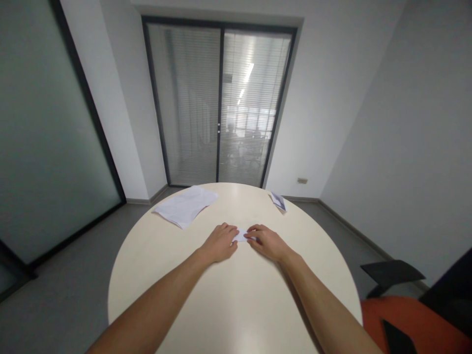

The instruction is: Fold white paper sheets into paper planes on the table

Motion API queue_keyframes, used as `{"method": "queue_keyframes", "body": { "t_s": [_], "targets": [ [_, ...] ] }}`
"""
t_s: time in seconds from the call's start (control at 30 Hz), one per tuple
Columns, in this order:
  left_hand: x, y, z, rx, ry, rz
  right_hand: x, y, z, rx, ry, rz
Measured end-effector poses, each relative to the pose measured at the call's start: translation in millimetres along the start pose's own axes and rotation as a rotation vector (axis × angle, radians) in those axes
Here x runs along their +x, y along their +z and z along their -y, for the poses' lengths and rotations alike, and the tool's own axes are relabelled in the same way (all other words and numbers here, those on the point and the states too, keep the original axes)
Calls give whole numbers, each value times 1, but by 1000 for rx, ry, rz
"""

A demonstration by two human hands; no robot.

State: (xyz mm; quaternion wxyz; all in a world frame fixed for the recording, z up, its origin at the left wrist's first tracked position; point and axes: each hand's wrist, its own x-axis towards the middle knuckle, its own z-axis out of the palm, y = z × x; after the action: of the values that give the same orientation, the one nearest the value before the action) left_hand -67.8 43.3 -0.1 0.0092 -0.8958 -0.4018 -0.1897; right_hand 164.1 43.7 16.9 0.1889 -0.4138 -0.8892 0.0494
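A small piece of white paper [241,235], which looks folded, lies on the round table between my hands. My left hand [220,242] has its fingers bent over the paper's left end, with the thumb at the near edge. At the right end my right hand [268,241] grips the paper between thumb and fingers. Both hands rest low at the tabletop, and their fingers hide the two ends of the paper.
The round cream table [228,305] fills the middle. Toward its far left edge lies a large white sheet [187,204]; a folded paper [278,201] sits at the far right edge. An orange chair [409,319] with black armrests stands at the right. Glass doors [221,103] rise behind.
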Motion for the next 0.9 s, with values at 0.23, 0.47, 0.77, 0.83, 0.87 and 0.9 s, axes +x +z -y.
{"method": "queue_keyframes", "body": {
  "t_s": [0.23, 0.47, 0.77, 0.83, 0.87, 0.9],
  "targets": [
    [1, -3, -2, 56, 2, -26, -1, -1, 1, 20, 37, -15],
    [1, -2, -1, 71, 13, -53, 0, 3, -3, 56, 52, -31],
    [2, 1, 2, 4, -9, -105, 2, 10, -15, 198, 101, -131],
    [2, 3, 3, -21, -17, -117, 2, 11, -17, 226, 113, -160],
    [2, 3, 4, -34, -19, -124, 2, 11, -17, 237, 123, -175],
    [2, 4, 4, -49, -21, -131, 2, 11, -17, 248, 133, -191]
  ]
}}
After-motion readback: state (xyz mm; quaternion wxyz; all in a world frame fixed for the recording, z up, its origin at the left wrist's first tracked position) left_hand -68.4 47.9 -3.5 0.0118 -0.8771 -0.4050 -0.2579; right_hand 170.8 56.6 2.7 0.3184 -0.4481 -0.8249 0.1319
